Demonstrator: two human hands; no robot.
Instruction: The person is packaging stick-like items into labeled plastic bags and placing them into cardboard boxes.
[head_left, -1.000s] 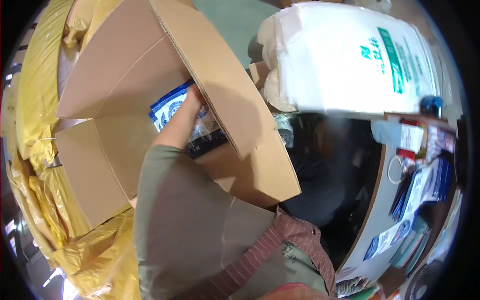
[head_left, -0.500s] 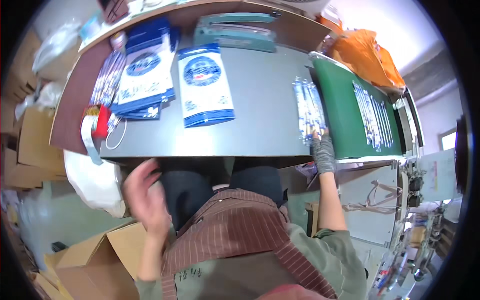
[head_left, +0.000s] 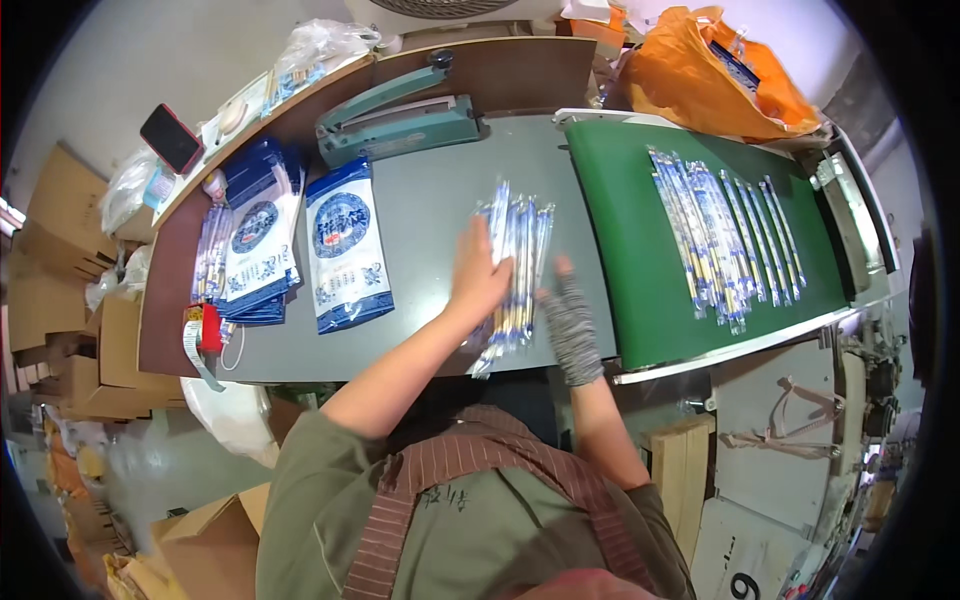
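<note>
A bundle of slim sticks in clear wrappers, with blue and yellow marks [head_left: 518,275], lies on the grey tabletop [head_left: 430,215] between my hands. My bare left hand [head_left: 480,270] rests against the bundle's left side, fingers stretched out and thumb over the sticks. On the other side is my right hand [head_left: 572,330] in a grey striped knitted glove with bare fingertips. Its fingers are apart, close to the bundle's lower right edge. More wrapped sticks [head_left: 705,235] lie side by side on the green belt [head_left: 625,300] to the right.
A white-and-blue pouch [head_left: 350,245] lies left of my hands, beside a pile of similar pouches [head_left: 255,245]. Behind them stands a teal bar sealer [head_left: 400,130]. A red tape dispenser [head_left: 205,328] sits at the left. An orange bag [head_left: 700,75] is beyond the belt.
My left hand has come up from below the table edge to the bundle. The bundle and my right hand have shifted left, away from the belt. More sticks show on the belt; the view has turned.
</note>
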